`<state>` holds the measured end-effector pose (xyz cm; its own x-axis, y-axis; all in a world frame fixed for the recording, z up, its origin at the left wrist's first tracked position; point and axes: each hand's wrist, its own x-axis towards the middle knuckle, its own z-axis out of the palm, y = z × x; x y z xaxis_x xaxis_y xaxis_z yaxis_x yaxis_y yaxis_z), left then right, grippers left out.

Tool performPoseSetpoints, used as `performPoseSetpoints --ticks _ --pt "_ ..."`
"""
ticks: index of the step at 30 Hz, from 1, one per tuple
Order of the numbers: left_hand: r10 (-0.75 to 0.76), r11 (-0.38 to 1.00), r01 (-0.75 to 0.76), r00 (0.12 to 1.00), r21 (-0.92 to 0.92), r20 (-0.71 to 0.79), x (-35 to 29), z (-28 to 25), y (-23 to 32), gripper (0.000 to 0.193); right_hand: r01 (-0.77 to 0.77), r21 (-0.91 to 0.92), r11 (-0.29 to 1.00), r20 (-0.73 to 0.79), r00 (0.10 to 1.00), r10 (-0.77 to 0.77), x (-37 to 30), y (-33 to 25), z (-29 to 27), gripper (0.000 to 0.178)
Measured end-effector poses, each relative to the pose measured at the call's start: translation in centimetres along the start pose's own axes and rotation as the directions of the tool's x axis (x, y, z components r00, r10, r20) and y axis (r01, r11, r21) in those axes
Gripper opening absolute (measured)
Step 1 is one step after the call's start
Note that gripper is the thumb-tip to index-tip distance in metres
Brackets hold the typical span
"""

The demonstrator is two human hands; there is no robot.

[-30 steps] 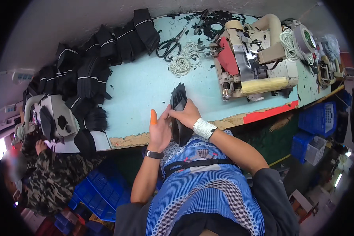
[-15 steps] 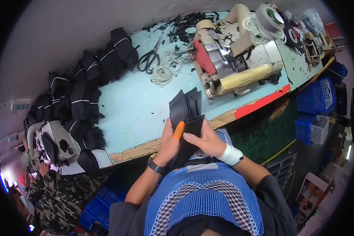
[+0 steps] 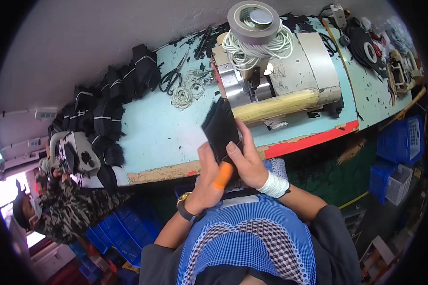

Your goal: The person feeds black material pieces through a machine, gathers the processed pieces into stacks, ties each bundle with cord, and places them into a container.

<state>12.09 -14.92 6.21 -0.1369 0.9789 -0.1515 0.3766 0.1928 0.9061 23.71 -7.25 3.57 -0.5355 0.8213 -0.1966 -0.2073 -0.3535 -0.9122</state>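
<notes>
**Black fabric stack [image 3: 221,129] is sitting between left hand [image 3: 208,176] and right hand [image 3: 250,165]**

The stack is tilting above the front edge of the pale blue counter [image 3: 147,137], left of the sewing machine [image 3: 314,57]. The left hand is cupping the stack's lower left side, half closed, an orange finger cot [image 3: 223,175] covering 1 digit; motion is blurring its fingertips. The right hand is curling partway, its thumb pressing the near face and its fingers lying along the right side. A white wrap [image 3: 274,185] is circling that wrist.

The step in hand seems to be keeping the pieces together as 1 stack. The next move is probably calling for even pressure from both hands, with the edges staying flush and the layers not slipping.

Toward the counter's back edge, scissors [image 3: 172,79] are lying beside coiled white cord [image 3: 181,98]. Tied black bundles [image 3: 145,67] are crowding the back left. A tape roll [image 3: 238,31] is showing above the machine, more cord hanging beneath it. Beyond the counter's left end, a co-worker in a camouflage top [image 3: 76,206] is sitting.
</notes>
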Motion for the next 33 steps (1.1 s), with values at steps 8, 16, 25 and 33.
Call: performPoseSetpoints --ticks 8,16,25,33 --pt "-0.07 0.64 -0.09 0.982 -0.763 -0.175 5.6 -1.4 2.0 0.106 -0.707 0.102 0.7 0.519 0.638 0.569 1.8 -5.8 -2.7 0.059" --pt "0.024 0.671 0.031 0.998 -0.741 0.064 4.9 -0.4 -1.5 0.069 -0.698 0.241 0.674 0.62 0.645 0.447 -0.8 -3.8 -4.2 0.053" --pt "0.123 0.389 -0.031 0.992 -0.921 0.019 6.2 -0.7 -2.6 0.043 -0.741 0.499 0.449 0.637 0.665 0.39 -1.4 -3.3 -3.9 0.053" --pt "0.077 0.391 0.219 0.96 -0.894 0.269 7.8 -1.8 -3.4 0.046 -0.705 0.565 0.428 0.608 0.707 0.362 -1.9 -2.4 -3.8 0.056"
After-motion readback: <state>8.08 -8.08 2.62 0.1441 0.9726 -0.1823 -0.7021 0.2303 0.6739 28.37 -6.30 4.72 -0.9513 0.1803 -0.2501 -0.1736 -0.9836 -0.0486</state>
